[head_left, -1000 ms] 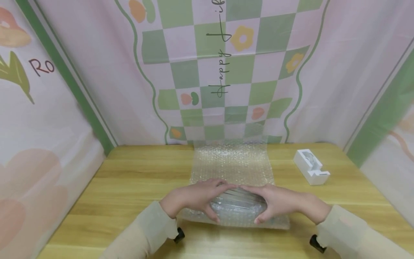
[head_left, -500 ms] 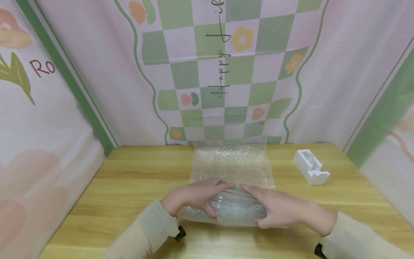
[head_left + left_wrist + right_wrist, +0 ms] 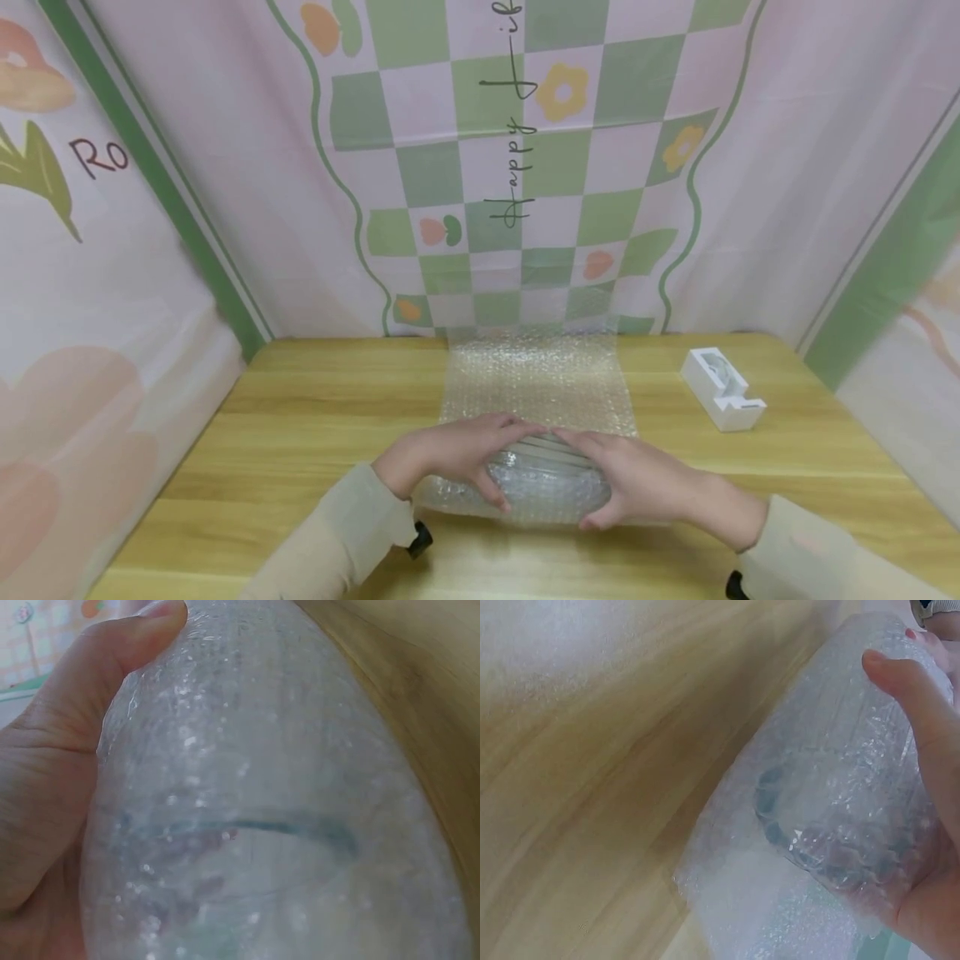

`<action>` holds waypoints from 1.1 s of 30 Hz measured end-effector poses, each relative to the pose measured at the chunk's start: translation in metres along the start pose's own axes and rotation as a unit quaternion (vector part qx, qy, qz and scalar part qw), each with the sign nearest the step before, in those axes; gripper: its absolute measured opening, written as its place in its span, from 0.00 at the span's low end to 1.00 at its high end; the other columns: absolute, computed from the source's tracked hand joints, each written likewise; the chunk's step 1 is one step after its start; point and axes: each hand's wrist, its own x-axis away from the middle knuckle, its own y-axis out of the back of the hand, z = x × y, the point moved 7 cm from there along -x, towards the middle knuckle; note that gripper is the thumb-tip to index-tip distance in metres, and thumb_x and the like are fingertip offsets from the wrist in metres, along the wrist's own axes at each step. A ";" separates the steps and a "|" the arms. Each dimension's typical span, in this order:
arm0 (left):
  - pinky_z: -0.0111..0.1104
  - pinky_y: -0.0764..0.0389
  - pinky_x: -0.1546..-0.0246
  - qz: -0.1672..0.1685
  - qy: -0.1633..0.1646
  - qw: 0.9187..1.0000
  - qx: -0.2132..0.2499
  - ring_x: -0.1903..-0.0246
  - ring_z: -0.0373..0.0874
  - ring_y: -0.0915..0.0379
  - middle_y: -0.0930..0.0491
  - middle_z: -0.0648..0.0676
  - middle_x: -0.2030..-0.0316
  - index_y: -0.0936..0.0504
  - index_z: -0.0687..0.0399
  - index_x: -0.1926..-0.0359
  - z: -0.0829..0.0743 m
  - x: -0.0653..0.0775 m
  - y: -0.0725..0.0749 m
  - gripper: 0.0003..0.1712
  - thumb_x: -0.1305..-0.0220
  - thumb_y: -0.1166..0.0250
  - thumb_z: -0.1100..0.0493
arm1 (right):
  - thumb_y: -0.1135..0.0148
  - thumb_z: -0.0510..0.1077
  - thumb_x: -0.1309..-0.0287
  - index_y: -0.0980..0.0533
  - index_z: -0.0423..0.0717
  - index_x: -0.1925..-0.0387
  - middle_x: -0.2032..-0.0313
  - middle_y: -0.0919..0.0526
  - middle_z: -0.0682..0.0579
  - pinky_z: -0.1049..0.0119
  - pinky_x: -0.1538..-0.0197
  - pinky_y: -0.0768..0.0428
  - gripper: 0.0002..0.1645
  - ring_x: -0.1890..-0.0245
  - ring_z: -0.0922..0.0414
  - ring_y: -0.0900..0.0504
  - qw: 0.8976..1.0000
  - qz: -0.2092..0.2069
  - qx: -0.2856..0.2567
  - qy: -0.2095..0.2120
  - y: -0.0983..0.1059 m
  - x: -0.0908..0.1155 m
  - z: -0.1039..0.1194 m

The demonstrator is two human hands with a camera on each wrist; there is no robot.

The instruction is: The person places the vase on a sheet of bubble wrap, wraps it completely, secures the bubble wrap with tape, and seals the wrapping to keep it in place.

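Note:
A clear round-ended object, its ring-like rim showing through the plastic, lies on its side inside a roll of bubble wrap (image 3: pixel 551 487). My left hand (image 3: pixel 459 454) grips the roll's left end, thumb on the near side and fingers over the top. Round the right end curls my right hand (image 3: pixel 648 477) in the same way. The fingertips of both hands come close together on top. In the left wrist view the bubble-wrapped object (image 3: pixel 247 765) fills the middle beside my thumb. The right wrist view shows the wrapped end (image 3: pixel 840 787), with loose wrap sticking out past it. Whether it is a jar or a glass, I cannot tell.
From the roll, a flat strip of bubble wrap (image 3: pixel 536 379) runs back across the wooden table (image 3: pixel 322 417) to the patterned curtain (image 3: pixel 555 167) and up against it. A white tape dispenser (image 3: pixel 723 392) stands at the back right.
My right hand shifts outward a little, then back inward, its thumb ending slightly further left on the roll. My left hand stays nearly still. The strip and dispenser have not moved.

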 end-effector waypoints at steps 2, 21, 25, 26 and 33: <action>0.42 0.36 0.28 0.002 0.003 1.000 0.003 0.28 0.49 0.42 0.40 0.56 0.25 0.48 0.49 0.18 0.000 0.000 0.000 0.63 0.48 0.20 0.47 | 0.19 0.64 0.60 0.37 0.34 0.26 0.37 0.23 0.36 0.42 0.42 0.20 0.67 0.42 0.39 0.20 1.000 -0.001 0.001 0.002 0.001 0.000 0.000; 0.38 0.37 0.29 0.016 -0.027 0.997 0.073 0.28 0.44 0.42 0.40 0.53 0.25 0.50 0.47 0.18 0.003 0.004 -0.002 0.63 0.46 0.20 0.52 | 0.18 0.64 0.61 0.34 0.33 0.29 0.39 0.20 0.38 0.52 0.46 0.16 0.65 0.48 0.47 0.16 0.999 0.030 -0.020 0.011 0.004 -0.003 0.006; 0.40 0.41 0.27 0.020 -0.020 0.997 0.077 0.26 0.45 0.45 0.42 0.53 0.23 0.48 0.50 0.19 0.004 0.001 0.000 0.62 0.47 0.19 0.52 | 0.18 0.63 0.61 0.33 0.32 0.29 0.40 0.20 0.38 0.54 0.47 0.15 0.64 0.48 0.48 0.16 0.999 0.034 -0.033 0.011 0.003 -0.004 0.003; 0.39 0.42 0.26 0.020 -0.019 0.997 0.077 0.26 0.45 0.45 0.43 0.53 0.23 0.47 0.51 0.19 0.004 0.001 0.001 0.62 0.47 0.19 0.52 | 0.18 0.63 0.61 0.33 0.32 0.29 0.40 0.20 0.38 0.54 0.47 0.15 0.64 0.48 0.48 0.16 0.999 0.035 -0.033 0.011 0.003 -0.005 0.003; 0.38 0.42 0.26 0.015 -0.024 0.997 0.075 0.26 0.45 0.44 0.41 0.53 0.23 0.45 0.52 0.20 0.004 -0.002 0.004 0.59 0.46 0.20 0.52 | 0.18 0.63 0.60 0.33 0.31 0.29 0.40 0.20 0.38 0.52 0.44 0.17 0.63 0.47 0.48 0.17 0.998 0.044 -0.042 0.007 0.003 -0.006 -0.002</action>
